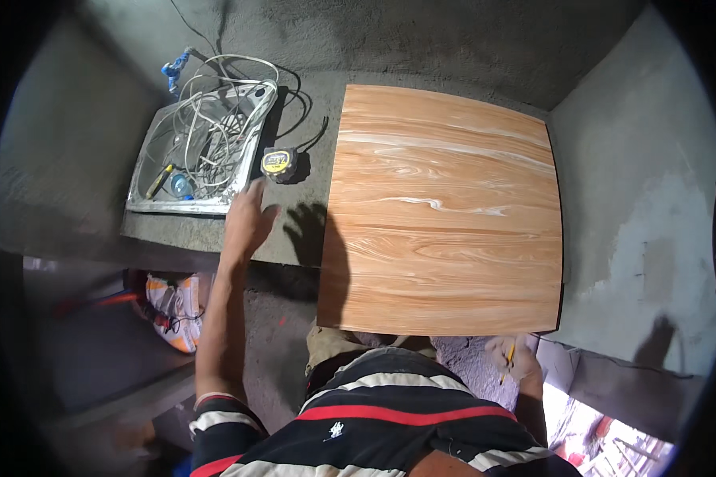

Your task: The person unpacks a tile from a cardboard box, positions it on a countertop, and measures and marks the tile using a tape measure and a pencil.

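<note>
My left hand [250,215] reaches over the concrete ledge [294,238] beside the near right corner of a white basin full of tangled cables [215,143], its fingers apart and just short of a yellow and black tape measure [278,164]. A yellow-handled tool [158,182] lies inside the basin. My right hand [517,358] grips a yellow pencil [507,358] below the front right corner of a square wood-patterned board [441,199], which lies flat on the ledge.
Grey plastered walls [636,199] rise behind the ledge and at both sides. A blue fitting [173,73] is behind the basin. Below the ledge on the left are an orange and white bag [171,310] and a red-handled tool [107,297]. Bright clutter shows low on the right.
</note>
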Action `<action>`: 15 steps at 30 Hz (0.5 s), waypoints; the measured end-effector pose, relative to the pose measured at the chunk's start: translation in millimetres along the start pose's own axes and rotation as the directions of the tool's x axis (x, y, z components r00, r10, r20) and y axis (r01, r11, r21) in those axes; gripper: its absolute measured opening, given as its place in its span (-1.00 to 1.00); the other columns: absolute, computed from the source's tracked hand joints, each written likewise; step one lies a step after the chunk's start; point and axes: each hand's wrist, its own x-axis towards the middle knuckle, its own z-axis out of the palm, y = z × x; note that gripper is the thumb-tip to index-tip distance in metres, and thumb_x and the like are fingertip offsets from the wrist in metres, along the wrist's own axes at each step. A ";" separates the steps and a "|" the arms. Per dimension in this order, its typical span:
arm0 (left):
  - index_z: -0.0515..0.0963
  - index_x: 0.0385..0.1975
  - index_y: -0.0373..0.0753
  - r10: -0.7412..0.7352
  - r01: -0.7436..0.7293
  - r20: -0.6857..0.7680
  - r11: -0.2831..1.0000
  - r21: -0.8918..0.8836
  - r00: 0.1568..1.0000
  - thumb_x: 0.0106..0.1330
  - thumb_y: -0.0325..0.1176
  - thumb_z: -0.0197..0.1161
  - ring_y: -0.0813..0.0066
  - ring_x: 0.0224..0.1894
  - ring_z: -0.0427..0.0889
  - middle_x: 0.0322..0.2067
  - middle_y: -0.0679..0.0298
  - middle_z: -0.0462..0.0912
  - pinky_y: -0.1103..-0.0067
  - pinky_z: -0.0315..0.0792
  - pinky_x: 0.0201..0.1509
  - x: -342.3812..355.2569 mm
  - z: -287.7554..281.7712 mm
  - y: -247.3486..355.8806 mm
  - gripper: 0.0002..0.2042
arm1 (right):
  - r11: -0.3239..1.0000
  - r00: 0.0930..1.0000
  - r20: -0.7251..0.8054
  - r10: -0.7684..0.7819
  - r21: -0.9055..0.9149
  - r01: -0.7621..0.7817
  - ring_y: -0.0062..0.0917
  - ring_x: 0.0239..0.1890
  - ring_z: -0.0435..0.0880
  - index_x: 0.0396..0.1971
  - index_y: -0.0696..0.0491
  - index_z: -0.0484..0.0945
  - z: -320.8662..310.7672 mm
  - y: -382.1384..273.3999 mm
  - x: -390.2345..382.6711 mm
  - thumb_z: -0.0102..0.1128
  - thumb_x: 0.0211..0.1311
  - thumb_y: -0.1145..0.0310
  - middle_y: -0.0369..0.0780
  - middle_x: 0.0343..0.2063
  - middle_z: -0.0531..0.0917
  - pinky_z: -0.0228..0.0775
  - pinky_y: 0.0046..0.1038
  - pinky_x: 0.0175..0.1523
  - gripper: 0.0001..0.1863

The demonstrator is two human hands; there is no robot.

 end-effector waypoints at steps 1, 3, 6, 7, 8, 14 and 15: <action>0.43 0.26 -0.30 0.140 -0.138 -0.011 0.983 0.119 0.990 0.09 -0.45 0.48 -0.12 0.28 0.48 0.25 -0.07 0.52 0.23 0.41 0.31 24.3 5.1 -1.1 -0.34 | 0.999 0.994 -0.111 -0.008 0.030 0.012 -0.69 -0.72 0.32 -0.16 0.18 0.58 12.8 -8.2 9.6 -0.22 0.38 -0.52 -0.35 -0.72 0.42 0.10 -0.60 -0.61 -0.09; 0.41 0.29 -0.27 0.276 -0.284 0.068 0.921 0.268 0.959 0.02 -0.50 0.46 -0.15 0.39 0.34 0.35 -0.03 0.41 0.17 0.34 0.38 63.5 18.4 -16.2 -0.28 | 0.998 0.937 -0.343 -0.062 0.007 0.069 -0.70 -0.70 0.33 -0.20 0.13 0.56 44.1 -24.3 39.2 -0.12 0.47 -0.36 -0.37 -0.68 0.43 0.13 -0.62 -0.60 -0.27; 0.41 0.27 -0.19 0.427 -0.454 0.155 0.827 0.331 0.891 0.22 -0.53 0.21 -0.16 0.27 0.43 0.22 -0.02 0.47 0.12 0.48 0.18 95.4 34.8 -42.7 -0.46 | 0.964 0.781 -0.599 -0.178 -0.265 0.016 -0.68 -0.56 0.36 -0.34 0.01 0.45 118.5 -75.8 85.3 -0.02 0.57 -0.03 -0.34 -0.57 0.45 0.22 -0.57 -0.47 -0.59; 0.42 0.26 -0.20 0.458 -0.476 0.135 0.823 0.311 0.879 0.23 -0.53 0.22 -0.14 0.24 0.45 0.19 -0.02 0.50 0.14 0.50 0.15 104.8 39.9 -43.1 -0.48 | 0.958 0.787 -0.558 -0.264 -0.249 0.144 -0.67 -0.52 0.41 -0.26 0.04 0.49 129.2 -79.6 100.9 0.06 0.53 0.05 -0.32 -0.53 0.48 0.28 -0.57 -0.42 -0.66; 0.42 0.24 -0.20 0.517 -0.505 0.058 0.798 0.329 0.854 0.24 -0.51 0.23 -0.10 0.17 0.49 0.13 -0.02 0.52 0.17 0.52 0.11 111.6 44.7 -54.0 -0.50 | 0.934 0.790 -0.501 -0.355 -0.227 0.275 -0.66 -0.48 0.46 -0.18 0.08 0.52 141.2 -81.6 119.0 0.15 0.48 0.12 -0.30 -0.49 0.51 0.34 -0.56 -0.37 -0.71; 0.37 0.33 -0.25 0.394 -0.412 0.164 0.906 0.095 0.904 -0.02 -0.47 0.43 -0.12 0.13 0.48 0.08 -0.05 0.53 0.17 0.48 0.17 109.9 24.9 -50.8 -0.22 | 0.931 0.862 -0.351 -0.366 -0.139 0.338 -0.61 -0.48 0.59 0.15 0.17 0.49 244.2 -111.5 184.0 0.17 0.46 0.24 -0.18 -0.34 0.65 0.49 -0.54 -0.38 -0.59; 0.34 0.36 -0.28 0.343 -0.345 0.141 0.938 -0.008 0.929 -0.12 -0.45 0.50 -0.13 0.16 0.47 0.13 -0.05 0.52 0.19 0.44 0.25 100.3 19.3 -44.3 -0.12 | 0.931 0.867 -0.340 -0.366 -0.124 0.344 -0.60 -0.52 0.58 0.17 0.18 0.47 255.5 -117.7 189.6 0.20 0.44 0.24 -0.17 -0.35 0.65 0.49 -0.52 -0.43 -0.56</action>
